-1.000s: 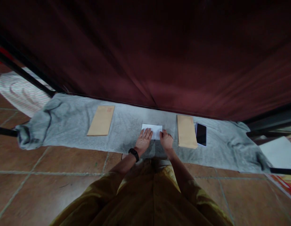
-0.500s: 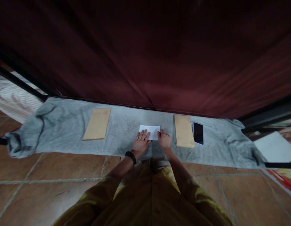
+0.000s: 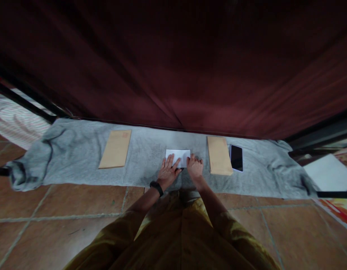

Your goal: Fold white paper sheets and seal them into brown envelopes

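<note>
A small white sheet of paper [image 3: 177, 153], apparently folded, lies on the grey cloth in front of me. My left hand [image 3: 167, 170], with a black band at the wrist, rests flat on its left part, fingers spread. At the paper's right edge, my right hand [image 3: 195, 168] has its fingers curled in, with the thumb side against the edge. Part of the paper's lower side is hidden by my hands. To the right of my right hand is a stack of brown envelopes [image 3: 219, 155]. Farther left, brown envelopes [image 3: 115, 149] lie at a slant.
A dark-screened phone [image 3: 236, 158] lies beside the right envelopes. The grey cloth [image 3: 78, 150] covers a narrow surface backed by a dark red curtain [image 3: 173, 82]. Black bars stand at both ends, and a white board [image 3: 329, 172] is at the far right. Below are brown floor tiles [image 3: 86, 198].
My right hand has shifted very slightly along the paper's right edge, its fingers still curled. My left hand stays flat on the paper, with only a small shift of the fingers.
</note>
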The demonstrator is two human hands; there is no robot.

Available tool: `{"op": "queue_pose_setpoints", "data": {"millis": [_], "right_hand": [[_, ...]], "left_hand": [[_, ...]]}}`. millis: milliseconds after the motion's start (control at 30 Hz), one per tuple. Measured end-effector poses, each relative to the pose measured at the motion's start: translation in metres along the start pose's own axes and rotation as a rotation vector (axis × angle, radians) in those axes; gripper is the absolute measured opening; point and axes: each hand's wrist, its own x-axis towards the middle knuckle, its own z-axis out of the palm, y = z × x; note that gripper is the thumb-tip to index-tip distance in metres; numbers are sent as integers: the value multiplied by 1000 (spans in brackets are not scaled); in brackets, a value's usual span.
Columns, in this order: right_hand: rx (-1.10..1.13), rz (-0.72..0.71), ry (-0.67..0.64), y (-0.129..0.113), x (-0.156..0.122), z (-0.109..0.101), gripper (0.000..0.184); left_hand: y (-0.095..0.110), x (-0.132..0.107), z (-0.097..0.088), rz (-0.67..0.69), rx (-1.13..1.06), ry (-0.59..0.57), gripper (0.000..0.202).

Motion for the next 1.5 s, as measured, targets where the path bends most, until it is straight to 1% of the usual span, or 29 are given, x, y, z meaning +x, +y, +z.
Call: {"op": "queue_pose_setpoints", "data": {"millis": [167,267,333,467,533,633,733,867,1000,1100,1200,1267,1367,1433,1500], "right_hand": [[19,30,77,0,-1,-3,32],[54,6,103,-1,0,-6,38],[120,-73,105,-6,-1,-6,42],[257,-344,70,-22,-8,4,47],[257,-412,49,-28,-12,11,49],[222,-383,27,-30,-15,19,50],[185,-332,27,-24,-15,22,51],[142,-304,69,-11,-15,23,53],[125,-267,110,-2,-18,23,57],[117,-260,120,3,-20,23,59],[112,-258,122,7,-21,22,60],[110,-259,121,8,-21,21,60],[110,-255,122,9,-21,21,59],[109,-256,129,8,-21,21,59],[107,-260,139,9,-21,22,58]], "left_hand": [[0,0,0,0,-1,-12,61],[0,1,-1,-2,-11,-20,61],[1,1,-2,-4,-15,-29,61],[0,1,-4,26,-7,-56,59],[-1,0,-4,44,0,-64,57],[-3,-2,-4,56,5,-63,56],[-6,-5,-3,54,4,-38,55],[-12,-12,-5,4,15,-7,58],[-21,-18,-10,-43,31,-22,60],[-27,-23,-14,-57,40,-31,60],[-29,-23,-15,-63,36,-1,60],[-25,-19,-13,-64,25,37,60],[-12,-3,-7,-44,-4,72,59],[-3,11,-2,-25,-25,64,59],[0,23,4,-25,-33,44,58]]}}
